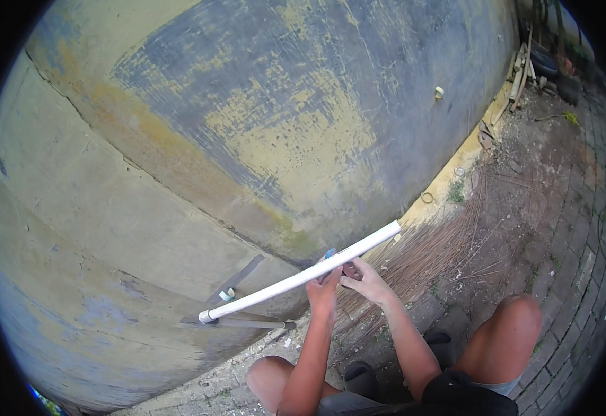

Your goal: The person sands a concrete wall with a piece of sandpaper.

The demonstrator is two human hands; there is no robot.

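A long white plastic pipe [296, 279] slants up to the right in front of the wall, with a socket-like fitting [206, 317] on its lower left end. My left hand [322, 297] is closed on the pipe near its middle, the fingertips hidden behind it. Beside it, my right hand [366, 283] reaches in from the right, thumb and fingers bent together by a small dark thing that I cannot make out. Something small and blue [330, 254] peeks over the pipe's upper edge just above my left hand.
The painted, peeling wall [303, 132] curves across the view. A pale pipe stub [227, 295] and another stub [439, 92] stick out of it. A grey pipe [251, 323] runs low along it. Thin rusty rods [434, 253] lie on the ground, with boards [521, 73] farther off.
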